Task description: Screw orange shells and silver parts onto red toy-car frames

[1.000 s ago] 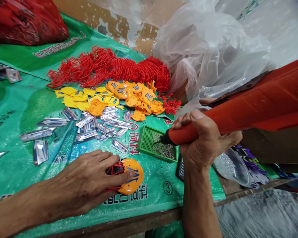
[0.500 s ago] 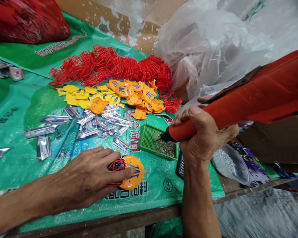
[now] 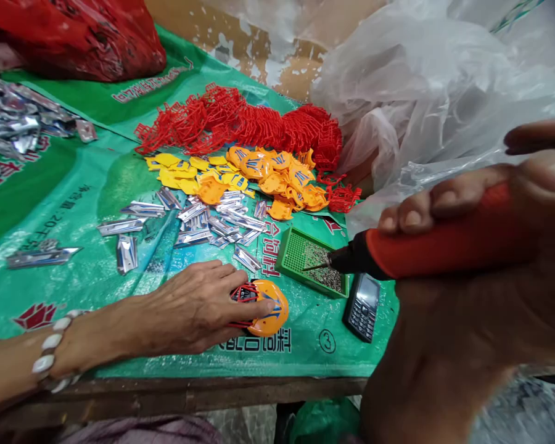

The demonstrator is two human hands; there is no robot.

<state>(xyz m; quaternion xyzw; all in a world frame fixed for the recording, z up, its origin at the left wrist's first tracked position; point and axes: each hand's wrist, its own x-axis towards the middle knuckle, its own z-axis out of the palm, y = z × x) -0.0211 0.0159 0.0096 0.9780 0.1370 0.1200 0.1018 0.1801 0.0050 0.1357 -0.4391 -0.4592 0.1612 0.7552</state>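
My left hand (image 3: 189,308) lies flat on an orange helmet-shaped plastic piece with a red cage (image 3: 263,305) and pins it to the green woven sheet (image 3: 74,203). My right hand (image 3: 481,265) is wrapped round a red electric screwdriver (image 3: 425,250), raised close to the camera. Its dark tip (image 3: 319,265) hangs over a small green tray of screws (image 3: 305,256). A black keypad phone (image 3: 361,306) lies just right of the tray.
Piles of red cage parts (image 3: 250,126), orange and yellow plates (image 3: 259,176) and silver foil-like strips (image 3: 203,219) cover the sheet. More silver pieces (image 3: 13,123) and a red bag (image 3: 83,37) sit far left. A clear plastic bag (image 3: 420,92) fills the right. The wooden table edge (image 3: 189,394) runs in front.
My right hand and the screwdriver have come up toward the camera, uncovering the phone. The view has shifted left. My left hand stays on the orange piece.
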